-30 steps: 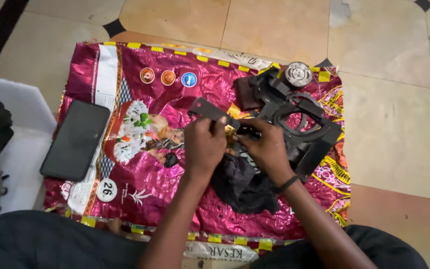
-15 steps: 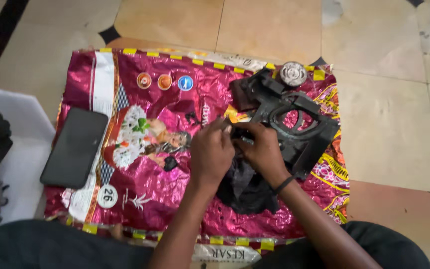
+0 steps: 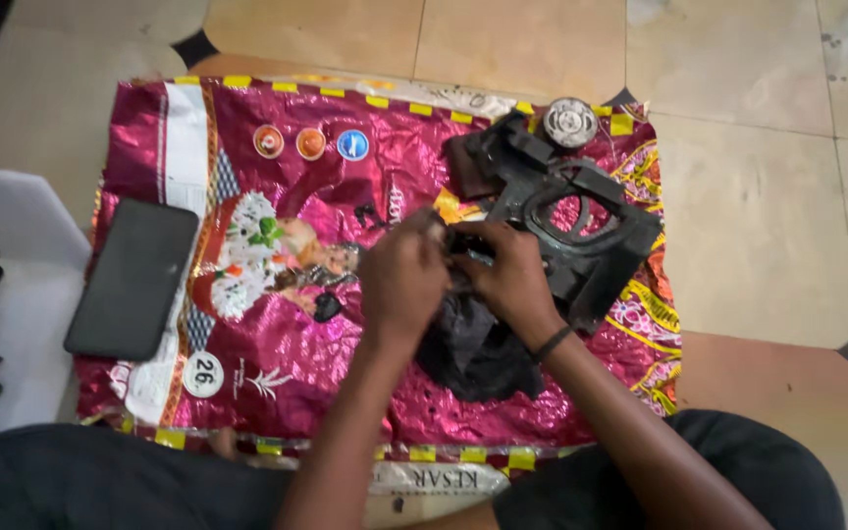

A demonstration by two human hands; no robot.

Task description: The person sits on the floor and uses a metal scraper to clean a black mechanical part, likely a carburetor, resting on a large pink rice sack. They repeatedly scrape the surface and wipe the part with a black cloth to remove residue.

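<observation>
While the person sits on the floor, both hands meet over a shiny pink sack (image 3: 277, 344) spread flat like a mat; the left hand (image 3: 402, 280) and the right hand (image 3: 510, 280) have their fingers curled tight on a small black part (image 3: 465, 243) held between them, just above a dark cloth (image 3: 473, 348); the part is mostly hidden by the fingers, so its shape is hard to tell. Just beside the right hand lies a big black plastic frame (image 3: 581, 231), and a round silver piece (image 3: 570, 122) sits at the sack's far edge; a few tiny dark bits (image 3: 328, 306) lie near the left hand. I think the small part could slip and fall, since so little of it is gripped; the tiny bits could roll off or get lost in the sack's wrinkles. A black phone (image 3: 132, 278) rests on the sack's left side; under it all is a floor of big tan tiles (image 3: 758, 196).
</observation>
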